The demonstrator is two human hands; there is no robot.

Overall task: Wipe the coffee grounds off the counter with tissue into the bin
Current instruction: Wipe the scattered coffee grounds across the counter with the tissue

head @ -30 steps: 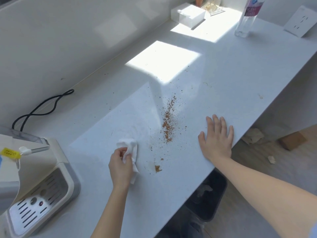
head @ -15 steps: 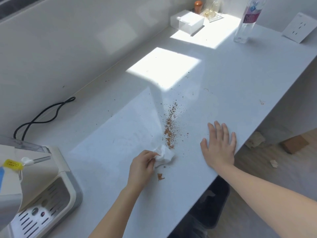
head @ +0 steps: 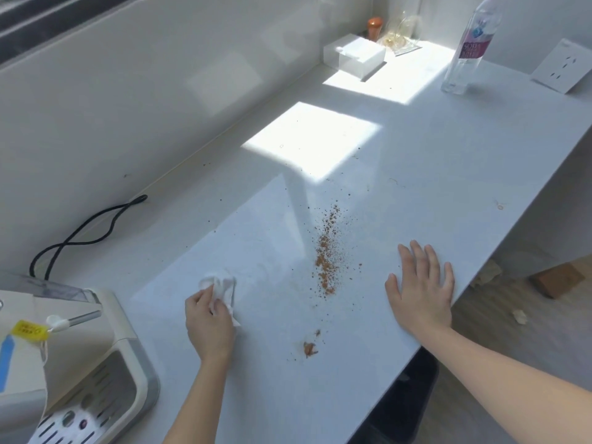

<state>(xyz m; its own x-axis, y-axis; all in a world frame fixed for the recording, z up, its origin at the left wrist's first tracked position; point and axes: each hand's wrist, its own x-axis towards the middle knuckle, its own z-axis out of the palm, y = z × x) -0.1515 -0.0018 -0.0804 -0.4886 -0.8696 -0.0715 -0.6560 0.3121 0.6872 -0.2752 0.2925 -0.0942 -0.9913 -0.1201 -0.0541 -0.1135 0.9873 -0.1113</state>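
Observation:
A streak of brown coffee grounds (head: 326, 254) lies on the white counter (head: 416, 161), with a small clump (head: 309, 347) nearer the front edge. My left hand (head: 209, 325) grips a crumpled white tissue (head: 221, 285), pressed on the counter well left of the streak. My right hand (head: 421, 286) rests flat with fingers spread, to the right of the grounds near the counter's edge. A black bin (head: 403, 408) stands on the floor below that edge, mostly hidden by the counter and my right arm.
A coffee machine (head: 73, 363) sits at the near left, its black cord (head: 86, 232) looping along the wall. At the far end stand a white box (head: 354, 56), a water bottle (head: 469, 49) and a socket plate (head: 562, 70). Scraps lie on the floor at right.
My left hand has drawn the tissue back to the left, away from the lower end of the streak it was touching. The right hand stays flat in place.

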